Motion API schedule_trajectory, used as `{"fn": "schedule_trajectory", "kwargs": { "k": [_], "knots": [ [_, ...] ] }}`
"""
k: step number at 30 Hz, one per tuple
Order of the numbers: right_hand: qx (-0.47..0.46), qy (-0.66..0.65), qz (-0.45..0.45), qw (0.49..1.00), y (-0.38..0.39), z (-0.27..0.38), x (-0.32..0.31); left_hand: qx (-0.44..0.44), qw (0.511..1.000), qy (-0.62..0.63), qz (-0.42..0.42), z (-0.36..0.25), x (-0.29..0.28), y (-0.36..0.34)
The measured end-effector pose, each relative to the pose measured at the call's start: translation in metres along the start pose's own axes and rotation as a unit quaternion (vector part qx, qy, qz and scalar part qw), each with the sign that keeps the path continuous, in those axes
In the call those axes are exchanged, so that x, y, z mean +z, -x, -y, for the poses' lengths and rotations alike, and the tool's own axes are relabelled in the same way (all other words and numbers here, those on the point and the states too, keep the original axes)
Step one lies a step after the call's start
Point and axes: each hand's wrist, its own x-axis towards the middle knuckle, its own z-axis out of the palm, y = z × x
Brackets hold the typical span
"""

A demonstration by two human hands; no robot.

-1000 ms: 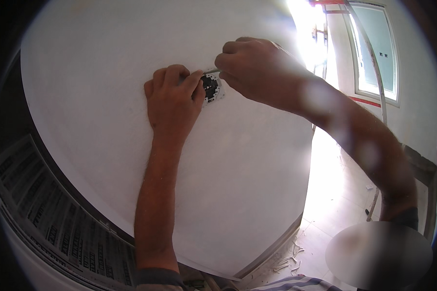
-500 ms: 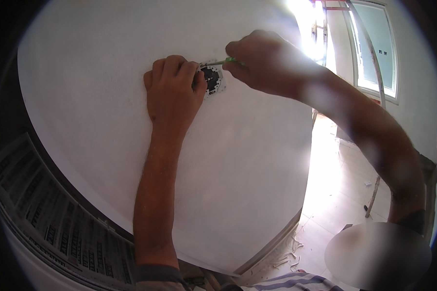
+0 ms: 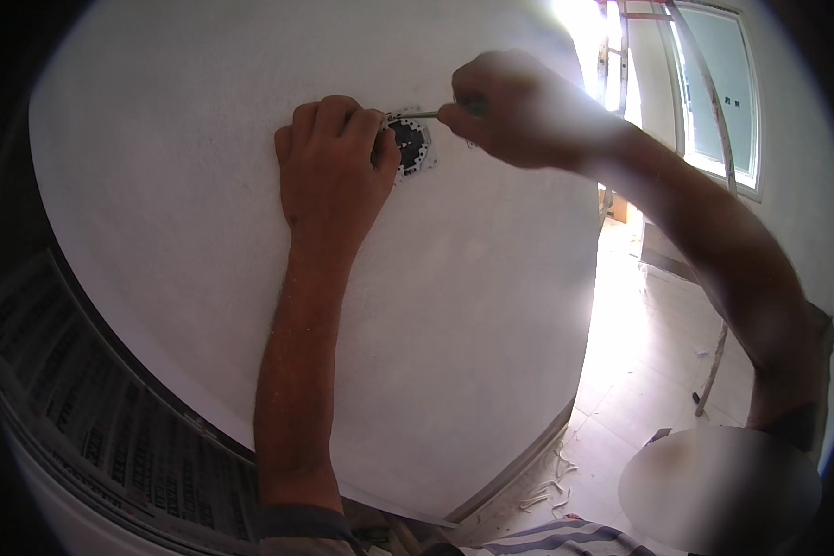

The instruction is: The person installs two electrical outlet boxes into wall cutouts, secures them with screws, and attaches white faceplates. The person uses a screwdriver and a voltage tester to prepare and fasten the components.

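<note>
Slip risk, I reckon: right hand (image 3: 510,111) pinches thin tool (image 3: 419,115) shut at wall box (image 3: 410,145), left hand (image 3: 335,167) fingers curled on its rim, could get jabbed.

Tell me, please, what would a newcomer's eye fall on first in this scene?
Two bare hands meet at a small round wall box high on a white wall. The left hand rests beside the box, while the right hand brings a thin tool to its top edge. At far right, a bright window glares.
</note>
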Motion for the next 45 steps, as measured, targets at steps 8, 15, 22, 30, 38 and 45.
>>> {"fn": "schedule_trajectory", "kwargs": {
  "k": [8,15,22,30,38,45],
  "knots": [
    [-0.179,0.094,-0.076,0.976,0.001,0.005,-0.004,0.003,1.0,0.016,-0.021,0.003,0.0,0.002],
    [0.151,-0.062,0.147,0.976,-0.014,0.025,-0.024,-0.012,1.0,0.02,-0.008,0.002,0.0,0.001],
    [-0.147,0.111,-0.021,0.983,-0.004,0.01,-0.012,-0.015,1.0,0.011,-0.003,0.001,0.001,0.003],
    [0.118,-0.025,0.1,0.988,-0.022,0.022,-0.019,-0.013,1.0,0.002,-0.003,0.0,0.001,0.002],
    [-0.238,0.156,-0.028,0.958,0.002,0.001,-0.007,-0.016,1.0,0.005,-0.008,-0.002,-0.002,0.001],
    [0.038,0.013,0.11,0.993,-0.01,0.026,-0.021,-0.021,1.0,0.014,-0.009,-0.002,-0.001,0.001]
  ]
}}
